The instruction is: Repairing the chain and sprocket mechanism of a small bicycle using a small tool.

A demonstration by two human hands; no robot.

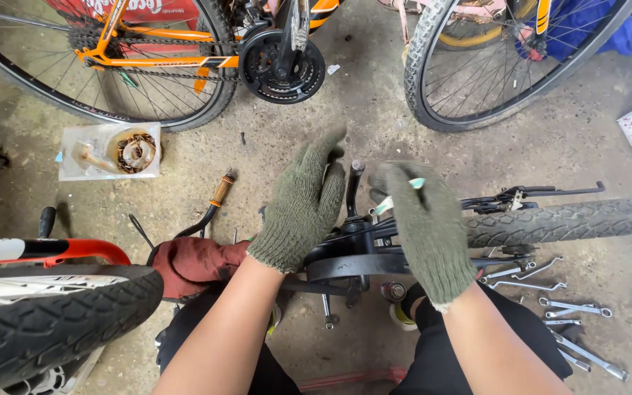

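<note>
Seen from the head: left hand [303, 207] in a green glove, fingers open and flat, just beside an upright black crank arm [353, 189]. Right hand [429, 230], gloved too, pinching a small pale green bit [416, 183]. Below both, a black bike frame [363, 257] on the floor [374, 110]. Silver wrenches [572, 307] near right. Orange bike [170, 51] far left.

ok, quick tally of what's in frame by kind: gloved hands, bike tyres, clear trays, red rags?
Gloved hands: 2, left hand and right hand
Bike tyres: 4, orange bike tyre, top right tyre, lower left tyre, right side tyre
Clear trays: 1, clear tray
Red rags: 1, red rag
Total: 8
</note>
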